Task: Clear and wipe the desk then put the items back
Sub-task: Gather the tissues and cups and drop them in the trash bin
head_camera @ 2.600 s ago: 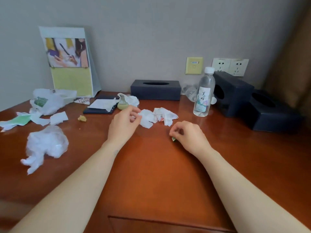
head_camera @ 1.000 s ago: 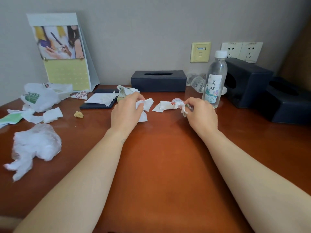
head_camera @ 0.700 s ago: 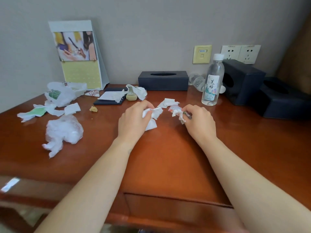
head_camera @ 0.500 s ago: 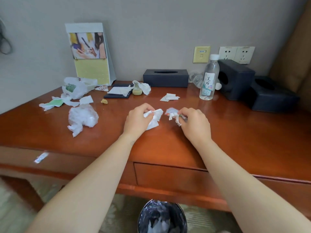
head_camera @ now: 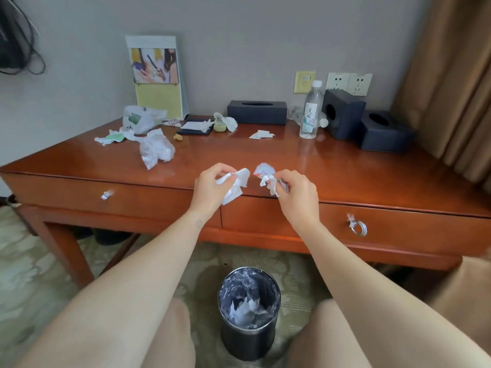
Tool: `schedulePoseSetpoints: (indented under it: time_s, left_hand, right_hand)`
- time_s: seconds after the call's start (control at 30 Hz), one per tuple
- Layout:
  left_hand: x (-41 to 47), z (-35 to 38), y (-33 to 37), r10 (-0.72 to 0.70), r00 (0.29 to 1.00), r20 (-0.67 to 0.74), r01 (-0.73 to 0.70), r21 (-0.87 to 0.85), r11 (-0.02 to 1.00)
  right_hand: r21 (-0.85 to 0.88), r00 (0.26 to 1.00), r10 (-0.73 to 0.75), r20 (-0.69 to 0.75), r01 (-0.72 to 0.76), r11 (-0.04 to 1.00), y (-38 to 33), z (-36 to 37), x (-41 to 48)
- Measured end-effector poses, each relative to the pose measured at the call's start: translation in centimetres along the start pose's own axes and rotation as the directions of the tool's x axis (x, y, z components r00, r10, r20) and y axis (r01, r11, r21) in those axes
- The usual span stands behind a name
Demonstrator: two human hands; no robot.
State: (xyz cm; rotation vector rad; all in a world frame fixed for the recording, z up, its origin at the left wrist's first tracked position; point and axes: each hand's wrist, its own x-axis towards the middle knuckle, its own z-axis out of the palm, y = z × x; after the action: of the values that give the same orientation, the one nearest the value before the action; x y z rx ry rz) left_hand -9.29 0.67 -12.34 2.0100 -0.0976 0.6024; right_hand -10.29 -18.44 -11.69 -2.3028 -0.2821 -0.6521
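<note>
At the front edge of the glossy reddish wooden desk [head_camera: 345, 168], the left hand [head_camera: 210, 189] grips a crumpled white tissue [head_camera: 236, 181]; the right hand [head_camera: 297, 192] pinches scrunched white paper scraps [head_camera: 268, 179].

Left hand [head_camera: 210, 185] and right hand [head_camera: 297, 192] each grip crumpled paper [head_camera: 236, 181] above the desk [head_camera: 345, 176] edge.

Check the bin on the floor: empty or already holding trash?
Holding trash, not full. The bin has a plastic liner, and crumpled white paper lies low inside it.
</note>
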Motion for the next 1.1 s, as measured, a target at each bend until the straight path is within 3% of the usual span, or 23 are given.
schedulePoseSetpoints:
  time_s: [0.1, 0.23, 0.5, 0.7, 0.93, 1.1]
  left_hand:
    - [-3.2, -0.5, -1.0, -0.042, 0.999, -0.022, 0.041, -0.054, 0.998]
    - [-7.2, -1.1, -3.4, -0.157, 0.983, 0.091, 0.159, -0.020, 0.987]
    - [-12.1, -0.9, -8.8, -0.394, 0.894, 0.213, 0.405, -0.009, 0.914]
    - [-13.6, 2.5, -13.5, -0.591, 0.766, 0.252, 0.615, -0.022, 0.788]
    - [-14.9, 7.0, -19.8, -0.730, 0.605, 0.319, 0.769, 0.004, 0.639]
    - [-14.4, 10.0, -22.8, -0.815, 0.536, 0.220, 0.832, 0.028, 0.554]
  right_hand:
    - [0.008, 1.000, 0.002, 0.012, -0.002, 1.000, -0.2, -0.2, -2.6]
    - [0.142, 0.999, -0.009, 0.033, 0.005, 0.990, 0.1, 0.2, -6.0]
    - [0.148, 0.966, -0.026, 0.259, -0.013, 0.989, 3.6, 3.8, -12.3]
    - [0.101, 0.892, 0.181, 0.415, -0.242, 0.965, 8.8, 8.2, -16.2]
    - [0.109, 0.736, 0.480, 0.478, -0.592, 0.799, 13.8, 12.6, -16.5]
    - [0.074, 0.606, 0.607, 0.514, -0.737, 0.672, 16.2, 16.9, -14.7]
